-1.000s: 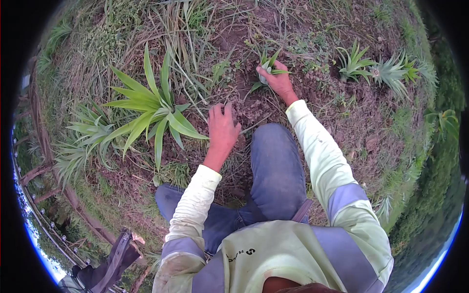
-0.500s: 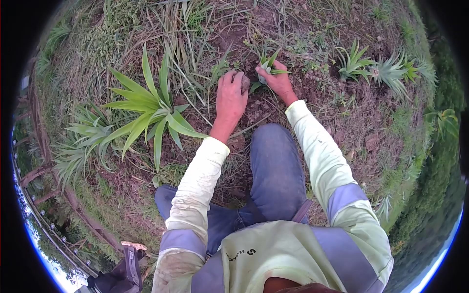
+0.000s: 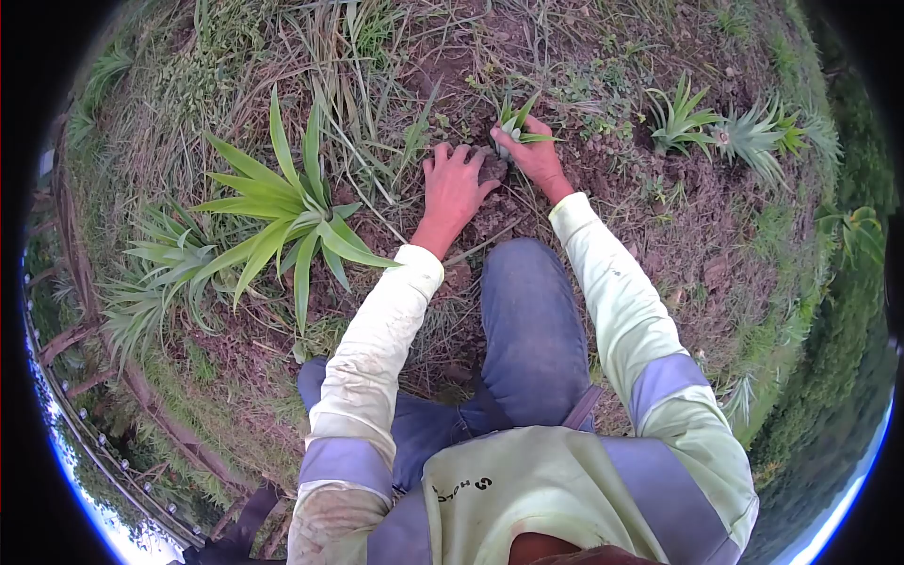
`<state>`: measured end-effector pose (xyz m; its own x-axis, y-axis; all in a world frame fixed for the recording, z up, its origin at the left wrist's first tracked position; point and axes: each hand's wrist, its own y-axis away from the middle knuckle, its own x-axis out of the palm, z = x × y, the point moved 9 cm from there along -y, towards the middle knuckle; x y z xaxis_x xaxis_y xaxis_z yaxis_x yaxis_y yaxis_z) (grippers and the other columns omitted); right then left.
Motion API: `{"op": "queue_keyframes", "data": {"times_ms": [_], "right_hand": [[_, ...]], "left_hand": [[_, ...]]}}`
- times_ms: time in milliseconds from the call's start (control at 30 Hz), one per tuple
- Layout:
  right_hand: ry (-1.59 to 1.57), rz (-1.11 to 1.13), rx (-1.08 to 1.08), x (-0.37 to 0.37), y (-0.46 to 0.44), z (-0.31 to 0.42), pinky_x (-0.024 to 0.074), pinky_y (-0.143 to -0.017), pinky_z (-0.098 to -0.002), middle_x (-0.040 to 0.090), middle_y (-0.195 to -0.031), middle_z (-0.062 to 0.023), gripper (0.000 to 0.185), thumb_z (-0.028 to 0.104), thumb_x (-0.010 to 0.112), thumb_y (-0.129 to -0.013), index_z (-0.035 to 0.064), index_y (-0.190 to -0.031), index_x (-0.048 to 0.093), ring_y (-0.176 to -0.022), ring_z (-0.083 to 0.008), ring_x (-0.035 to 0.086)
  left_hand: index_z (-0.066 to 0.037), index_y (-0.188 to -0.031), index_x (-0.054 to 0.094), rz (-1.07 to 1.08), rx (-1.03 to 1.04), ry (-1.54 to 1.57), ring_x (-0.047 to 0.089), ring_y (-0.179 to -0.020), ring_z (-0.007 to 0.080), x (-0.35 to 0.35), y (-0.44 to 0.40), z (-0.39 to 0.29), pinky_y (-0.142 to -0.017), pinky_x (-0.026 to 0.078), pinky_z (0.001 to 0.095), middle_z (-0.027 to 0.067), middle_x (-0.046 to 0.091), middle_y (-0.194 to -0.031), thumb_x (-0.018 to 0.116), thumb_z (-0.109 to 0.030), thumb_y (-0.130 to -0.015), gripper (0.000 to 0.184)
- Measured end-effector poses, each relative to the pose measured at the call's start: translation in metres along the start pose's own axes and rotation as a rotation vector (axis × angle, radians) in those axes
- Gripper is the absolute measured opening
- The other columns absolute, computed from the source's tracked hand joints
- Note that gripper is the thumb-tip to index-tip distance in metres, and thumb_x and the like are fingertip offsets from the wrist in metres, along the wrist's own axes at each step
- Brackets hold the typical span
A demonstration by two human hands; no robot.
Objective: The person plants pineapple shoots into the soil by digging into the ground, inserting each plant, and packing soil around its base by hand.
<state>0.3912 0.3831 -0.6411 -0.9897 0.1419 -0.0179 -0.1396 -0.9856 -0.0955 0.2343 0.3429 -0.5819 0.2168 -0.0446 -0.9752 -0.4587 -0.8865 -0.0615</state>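
Observation:
A small pineapple plant (image 3: 513, 120) stands in the brown soil ahead of my knee. My right hand (image 3: 540, 164) is closed round its lower leaves, which hides part of the base. Just left of the plant, my left hand (image 3: 452, 193) has its fingers spread, and the fingertips rest against a dark clod of soil (image 3: 492, 169). That clod lies close to the plant's base. Nearer my left forearm grows a larger pineapple plant (image 3: 306, 217) with long light green leaves.
More pineapple plants (image 3: 749, 141) grow at the right, and others (image 3: 169, 250) at the far left. Dry grass (image 3: 273, 56) and weeds cover the ground beyond my hands. A thin stem (image 3: 485, 243) lies across the soil before my bent knee (image 3: 532, 282).
My left hand has moved slightly right with the clod, towards the small plant, and its fingers have spread. The right hand stays on the plant. A dark strap at lower left has shifted.

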Motion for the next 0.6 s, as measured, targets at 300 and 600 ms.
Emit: {"op": "queue_keyframes", "data": {"times_ms": [300,600], "right_hand": [[-0.041,-0.001,0.029,0.0,-0.002,-0.006,0.0529,-0.076,-0.0296,0.073,-0.092,-0.0009,0.031,0.021,0.085,-0.091,0.0002,-0.112,0.072,-0.083,-0.0074,0.06],[-0.054,0.005,0.042,0.001,0.0,-0.011,0.0532,-0.078,-0.0285,0.074,-0.095,-0.0016,0.032,0.019,0.085,-0.091,0.0,-0.113,0.073,-0.085,-0.0072,0.061]], "left_hand": [[-0.012,-0.131,0.073,-0.023,0.06,-0.15,0.055,-0.119,0.0312,0.027,-0.018,0.004,-0.098,0.044,0.0507,0.0054,0.07,-0.116,0.075,-0.027,-0.09,0.043],[-0.002,-0.115,0.075,0.045,0.236,-0.232,0.062,-0.111,0.0269,0.04,-0.026,-0.006,-0.093,0.051,0.0409,0.0083,0.07,-0.109,0.063,-0.012,-0.09,0.029]]}}
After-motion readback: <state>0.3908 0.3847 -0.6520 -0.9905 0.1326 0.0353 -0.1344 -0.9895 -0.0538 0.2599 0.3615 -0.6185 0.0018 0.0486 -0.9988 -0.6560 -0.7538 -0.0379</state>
